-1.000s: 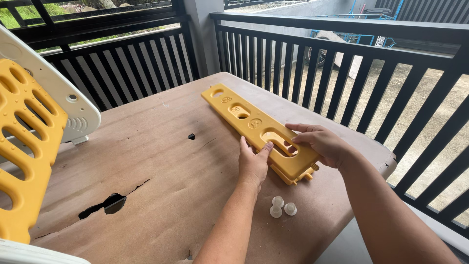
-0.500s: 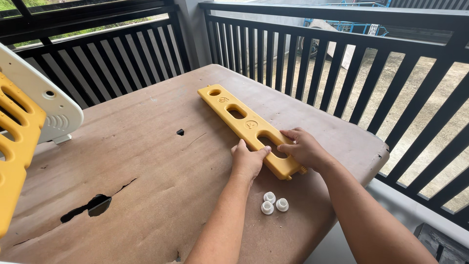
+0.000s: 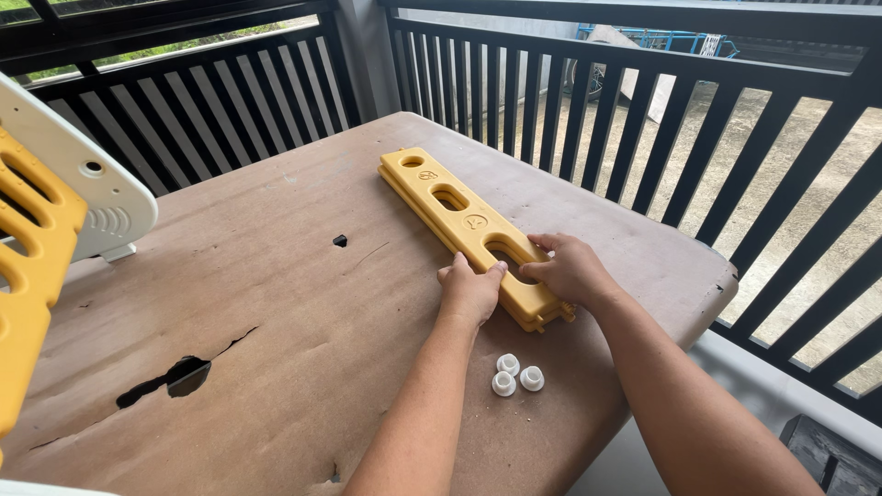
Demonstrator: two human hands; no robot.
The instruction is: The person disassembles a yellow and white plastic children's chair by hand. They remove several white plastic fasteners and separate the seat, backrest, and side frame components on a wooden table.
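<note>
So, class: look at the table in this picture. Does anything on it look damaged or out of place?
Yes. The brown table top has a jagged black hole with a crack running from it at its near left. A smaller dark hole lies mid-table.
</note>
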